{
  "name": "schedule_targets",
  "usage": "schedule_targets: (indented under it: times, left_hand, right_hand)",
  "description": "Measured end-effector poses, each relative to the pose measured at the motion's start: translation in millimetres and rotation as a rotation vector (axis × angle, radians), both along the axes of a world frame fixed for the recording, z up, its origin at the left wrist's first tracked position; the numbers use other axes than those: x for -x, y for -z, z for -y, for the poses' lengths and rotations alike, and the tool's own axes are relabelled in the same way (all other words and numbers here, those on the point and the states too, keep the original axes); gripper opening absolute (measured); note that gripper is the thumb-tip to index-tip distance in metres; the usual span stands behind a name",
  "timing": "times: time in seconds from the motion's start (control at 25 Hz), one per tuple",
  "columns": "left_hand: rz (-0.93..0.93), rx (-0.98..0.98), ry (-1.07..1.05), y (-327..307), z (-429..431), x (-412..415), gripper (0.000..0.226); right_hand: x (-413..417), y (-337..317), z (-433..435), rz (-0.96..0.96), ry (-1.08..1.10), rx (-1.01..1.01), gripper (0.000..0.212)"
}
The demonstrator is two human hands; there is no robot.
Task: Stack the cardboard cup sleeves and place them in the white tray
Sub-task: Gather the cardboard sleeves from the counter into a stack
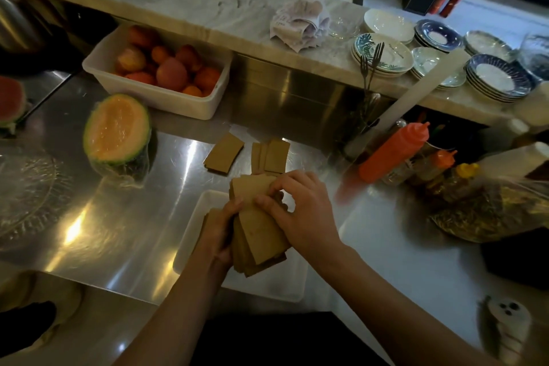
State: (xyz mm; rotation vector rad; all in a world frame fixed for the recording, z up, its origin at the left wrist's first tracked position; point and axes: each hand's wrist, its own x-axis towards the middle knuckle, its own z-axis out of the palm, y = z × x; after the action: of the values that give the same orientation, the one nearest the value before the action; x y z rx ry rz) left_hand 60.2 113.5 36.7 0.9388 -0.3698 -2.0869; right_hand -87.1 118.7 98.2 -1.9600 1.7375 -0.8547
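Note:
A fanned stack of brown cardboard cup sleeves point(261, 235) is held between both hands just above the white tray point(190, 235) at the counter's front edge. My left hand point(221, 229) grips the stack's left side. My right hand point(300, 214) presses on its top and right side. More sleeves lie flat on the steel counter behind: a single small pile point(223, 156) to the left and a loose group point(270, 154) just beyond my fingers.
A wrapped half melon point(116, 131) and a white bin of fruit point(160, 68) sit at the back left. A glass platter point(26, 193) is at far left. Sauce bottles point(395, 151) and a bag point(490, 211) crowd the right. Stacked plates point(386, 53) line the marble ledge.

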Motion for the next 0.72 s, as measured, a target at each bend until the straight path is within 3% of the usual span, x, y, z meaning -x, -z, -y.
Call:
schedule_targets:
  times: [0.16,0.32,0.44,0.52,0.64,0.72]
  left_hand:
    - [-0.017,-0.004,-0.036,6,0,3,0.111]
    - [-0.061,-0.067,-0.035,16,8,1,0.136]
    - [-0.165,-0.084,0.021,15,15,-1,0.139]
    - [-0.290,-0.053,0.070,19,19,0,0.125]
    - [-0.559,0.073,0.086,26,27,-2,0.083]
    - [-0.585,0.053,0.104,30,33,-5,0.084]
  right_hand:
    - [-4,7,-2,-0.017,0.020,0.001,0.033]
    - [-4,4,1,0.098,0.028,-0.029,0.029]
    - [-5,1,8,0.146,0.018,-0.011,0.026]
    - [-4,-1,14,0.200,0.030,-0.003,0.022]
    - [6,4,35,0.241,0.093,0.058,0.006]
    - [16,16,56,0.227,0.132,0.030,0.011]
